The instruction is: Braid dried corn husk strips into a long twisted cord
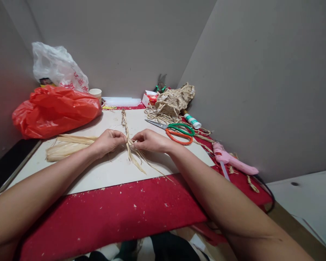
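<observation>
A braided strand of dry straw-coloured husk (125,125) lies upright on the white board (97,177), its loose strips fanning out toward the table's front edge. My left hand (111,142) pinches it from the left, where the braid meets the loose strips. From the right, my right hand (149,140) pinches strips at the same spot, its fingertips close to the left ones. A bundle of flat husk (66,148) rests beside and partly behind my left forearm. Scissors with green and orange handles (179,133) lie beyond my right hand.
A red plastic bag (57,110), a clear bag (58,67) and a paper cup (95,93) stand at the back left. A phone-like black slab (12,163) lies left. Coiled cord (175,100), a glue bottle (192,120) and a pink glue gun (233,161) occupy the right.
</observation>
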### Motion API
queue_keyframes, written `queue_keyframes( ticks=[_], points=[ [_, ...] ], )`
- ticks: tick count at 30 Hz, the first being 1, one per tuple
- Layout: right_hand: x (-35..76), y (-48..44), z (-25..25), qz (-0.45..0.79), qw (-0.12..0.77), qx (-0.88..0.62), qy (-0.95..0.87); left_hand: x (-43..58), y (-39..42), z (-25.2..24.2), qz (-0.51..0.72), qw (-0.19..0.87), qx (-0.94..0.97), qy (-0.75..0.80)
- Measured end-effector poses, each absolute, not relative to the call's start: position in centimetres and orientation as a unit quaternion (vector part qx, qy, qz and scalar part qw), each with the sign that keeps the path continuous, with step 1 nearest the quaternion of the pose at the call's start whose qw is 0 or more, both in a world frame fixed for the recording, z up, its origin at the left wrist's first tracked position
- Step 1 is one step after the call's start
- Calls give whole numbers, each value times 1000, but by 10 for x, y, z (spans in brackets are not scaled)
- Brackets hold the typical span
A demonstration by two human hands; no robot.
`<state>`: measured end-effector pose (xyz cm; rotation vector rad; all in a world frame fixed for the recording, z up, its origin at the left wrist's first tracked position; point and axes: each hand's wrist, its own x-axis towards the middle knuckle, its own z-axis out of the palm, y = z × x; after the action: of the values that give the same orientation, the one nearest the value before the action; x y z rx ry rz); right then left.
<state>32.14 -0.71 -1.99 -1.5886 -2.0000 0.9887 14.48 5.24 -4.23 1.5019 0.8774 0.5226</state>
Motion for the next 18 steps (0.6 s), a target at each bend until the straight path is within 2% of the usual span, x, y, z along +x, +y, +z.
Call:
queue_keyframes(
  ticks=[14,18],
  points=[
    [305,-13,-21,203,118,-575,-784,144,53,-45,198,575,689,394],
    [304,-12,-21,249,133,-581,-763,146,48,-41,211,549,701,404]
  ],
)
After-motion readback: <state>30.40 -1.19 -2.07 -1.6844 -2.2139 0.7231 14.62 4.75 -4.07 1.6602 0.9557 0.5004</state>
